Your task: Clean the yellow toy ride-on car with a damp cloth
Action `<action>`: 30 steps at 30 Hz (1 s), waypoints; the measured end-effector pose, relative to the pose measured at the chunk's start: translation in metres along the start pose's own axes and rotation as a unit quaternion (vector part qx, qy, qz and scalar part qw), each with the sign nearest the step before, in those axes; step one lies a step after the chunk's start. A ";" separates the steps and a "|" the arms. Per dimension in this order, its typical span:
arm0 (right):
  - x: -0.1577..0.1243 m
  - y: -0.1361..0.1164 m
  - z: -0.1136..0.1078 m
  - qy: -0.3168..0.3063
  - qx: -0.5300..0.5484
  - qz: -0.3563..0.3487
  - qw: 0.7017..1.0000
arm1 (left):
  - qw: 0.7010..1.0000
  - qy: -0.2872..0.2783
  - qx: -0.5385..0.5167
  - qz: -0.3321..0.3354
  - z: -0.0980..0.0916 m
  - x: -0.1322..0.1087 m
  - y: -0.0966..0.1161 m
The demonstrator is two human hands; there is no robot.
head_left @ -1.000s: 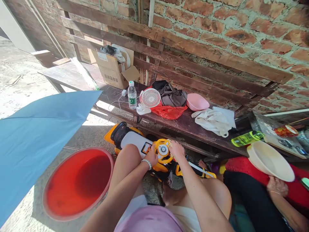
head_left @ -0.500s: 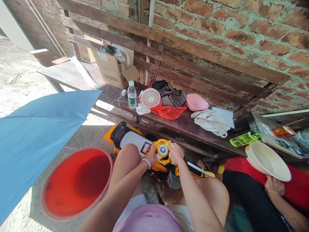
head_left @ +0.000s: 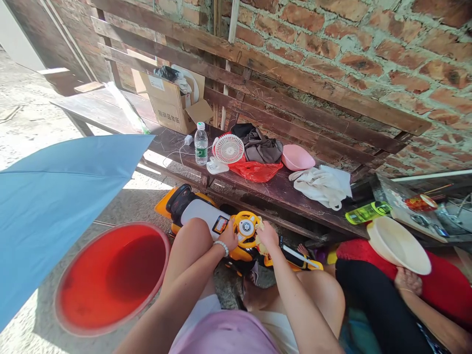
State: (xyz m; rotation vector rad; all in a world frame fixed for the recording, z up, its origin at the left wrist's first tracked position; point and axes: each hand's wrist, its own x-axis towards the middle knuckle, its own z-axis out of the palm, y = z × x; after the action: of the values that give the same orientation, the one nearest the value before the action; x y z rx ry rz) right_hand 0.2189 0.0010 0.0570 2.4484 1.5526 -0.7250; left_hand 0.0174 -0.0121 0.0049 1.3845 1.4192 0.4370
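Note:
A yellow and white toy ride-on car (head_left: 197,211) stands on the ground between my knees, with a yellow steering wheel (head_left: 246,227) on top. My left hand (head_left: 228,237), with a white bead bracelet on its wrist, grips the toy at the wheel's left side. At the wheel's right side, my right hand (head_left: 267,236) holds a small pale yellow rag (head_left: 261,245), though its exact nature is hard to tell. The toy's underside is hidden by my arms and legs.
A red plastic basin (head_left: 110,280) lies to my left, beneath a blue umbrella (head_left: 55,206). A co-worker's hand (head_left: 407,281) holds a cream basin (head_left: 398,245) to my right. A wooden bench (head_left: 291,196) in front carries a bottle, a small fan and cloths.
The view has turned slightly, shifting everything a little left. Both my hands stay at the steering wheel.

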 end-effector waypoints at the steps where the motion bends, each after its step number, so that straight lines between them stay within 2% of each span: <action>1: 0.002 -0.003 -0.004 0.000 -0.011 -0.002 1.000 | 1.000 -0.003 0.008 -0.010 0.000 0.000 0.000; 4: 0.010 -0.014 -0.014 0.006 -0.048 -0.016 0.999 | 0.999 -0.009 0.024 -0.026 0.001 0.002 0.000; 11: 0.028 -0.030 -0.024 -0.010 -0.065 -0.016 0.998 | 1.000 0.026 0.014 0.005 0.008 0.009 -0.006; 21: 0.014 -0.020 -0.016 -0.002 0.011 0.015 1.000 | 0.997 0.008 0.068 -0.035 0.003 0.002 0.005; 27: -0.009 -0.003 0.009 0.023 0.027 0.024 0.999 | 0.997 0.010 0.069 -0.041 0.002 0.001 0.008; 30: -0.019 -0.001 0.015 0.031 0.012 0.026 0.999 | 0.997 0.008 0.067 -0.044 0.002 0.001 0.008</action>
State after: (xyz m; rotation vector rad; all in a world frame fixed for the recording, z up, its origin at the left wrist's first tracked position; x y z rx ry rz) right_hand 0.2071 -0.0194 0.0534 2.5422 1.5020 -0.6706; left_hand 0.0232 -0.0099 0.0100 1.4215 1.5390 0.3023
